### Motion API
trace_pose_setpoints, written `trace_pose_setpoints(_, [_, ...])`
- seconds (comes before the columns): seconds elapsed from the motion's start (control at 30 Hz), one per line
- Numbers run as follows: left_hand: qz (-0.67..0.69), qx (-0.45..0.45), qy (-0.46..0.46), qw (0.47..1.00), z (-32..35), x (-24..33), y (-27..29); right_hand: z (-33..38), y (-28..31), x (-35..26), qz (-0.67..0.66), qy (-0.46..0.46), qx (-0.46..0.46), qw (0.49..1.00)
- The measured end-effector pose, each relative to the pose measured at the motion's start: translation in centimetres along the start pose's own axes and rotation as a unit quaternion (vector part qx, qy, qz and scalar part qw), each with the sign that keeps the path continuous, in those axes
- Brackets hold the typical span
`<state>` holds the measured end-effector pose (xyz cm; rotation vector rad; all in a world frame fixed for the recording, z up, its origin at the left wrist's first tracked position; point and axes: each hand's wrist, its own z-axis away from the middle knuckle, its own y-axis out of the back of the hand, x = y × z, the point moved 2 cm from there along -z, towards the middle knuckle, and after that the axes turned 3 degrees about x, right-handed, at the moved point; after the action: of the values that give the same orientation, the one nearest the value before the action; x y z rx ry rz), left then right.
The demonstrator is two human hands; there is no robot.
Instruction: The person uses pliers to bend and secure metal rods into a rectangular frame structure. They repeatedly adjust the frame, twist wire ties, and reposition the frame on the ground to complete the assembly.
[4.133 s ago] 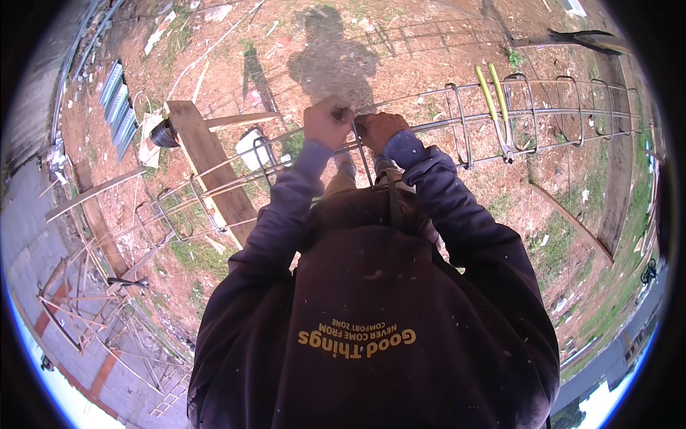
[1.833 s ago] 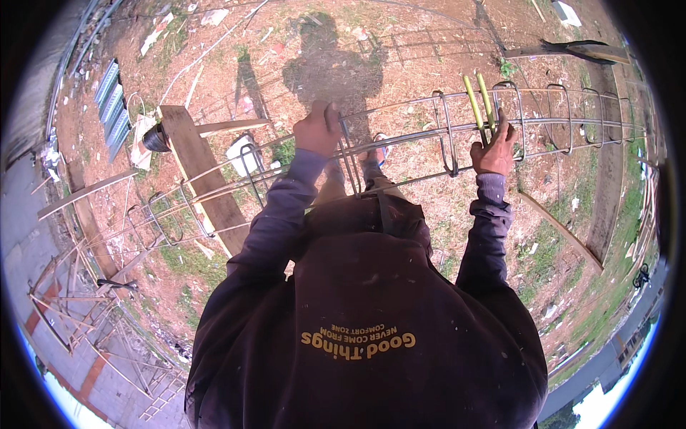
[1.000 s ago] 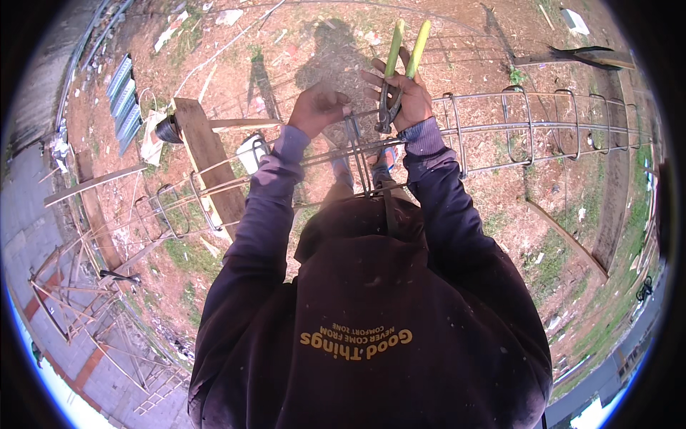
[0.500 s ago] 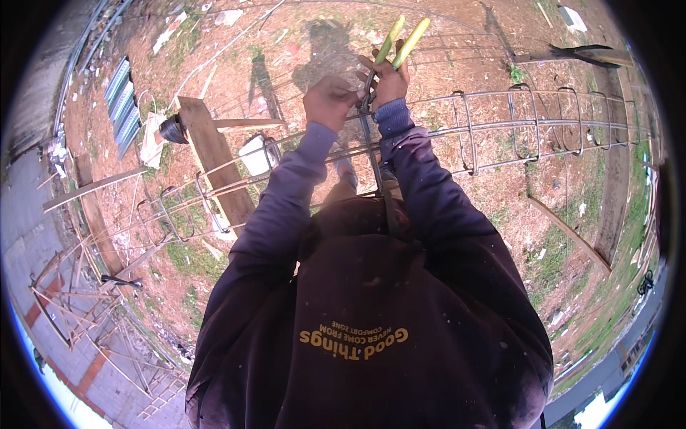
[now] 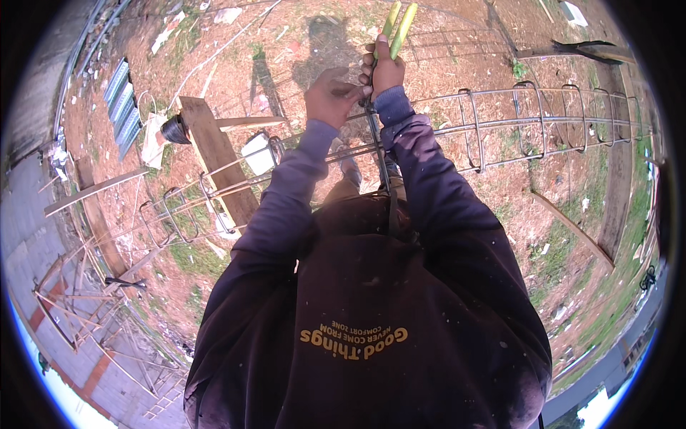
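My right hand (image 5: 388,74) is closed around a pair of pincers with yellow-green handles (image 5: 404,31), which point away from me. The dark jaw end of the tool lies by a joint of the rebar cage (image 5: 504,123), mostly hidden by my fingers. My left hand (image 5: 330,100) is just left of it, fingers curled and thumb and fingertips pinched near the same joint; whatever is between them is too small to make out. The cage, long thin bars with square stirrups, runs left to right in front of my body.
A wooden plank (image 5: 214,157) props the cage on the left, with a dark coil of wire (image 5: 174,129) at its upper end. A white container (image 5: 259,153) stands beside it. Corrugated sheets (image 5: 123,107) lie far left. Another long board (image 5: 616,171) stands on the right.
My right hand and the pincers have shifted slightly away from me, and the handles have come closer together. My left hand stays by the joint, its fingers slightly moved.
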<state>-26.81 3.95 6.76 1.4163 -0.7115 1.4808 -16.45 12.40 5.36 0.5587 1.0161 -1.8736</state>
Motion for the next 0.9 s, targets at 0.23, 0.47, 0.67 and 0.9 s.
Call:
trace_pose_setpoints(0.23, [-0.126,0.057,-0.215,0.967,-5.7,10.0,-3.9,-0.3,-1.1,1.6,0.153,0.273,-0.015,0.950])
trace_pose_setpoints(0.47, [-0.025,0.037,-0.094,0.995,-8.2,14.5,-6.6,2.1,-0.7,1.0,0.175,0.392,-0.092,0.899])
trace_pose_setpoints(0.67, [0.250,-0.249,0.022,0.935,-10.4,12.9,-1.9,1.8,-0.7,-2.6,0.103,-0.061,-0.431,0.894])
trace_pose_setpoints(0.9, [0.100,0.065,-0.017,0.993,-8.8,12.5,-3.7,1.7,-2.4,-1.9,0.300,0.246,-0.252,0.886])
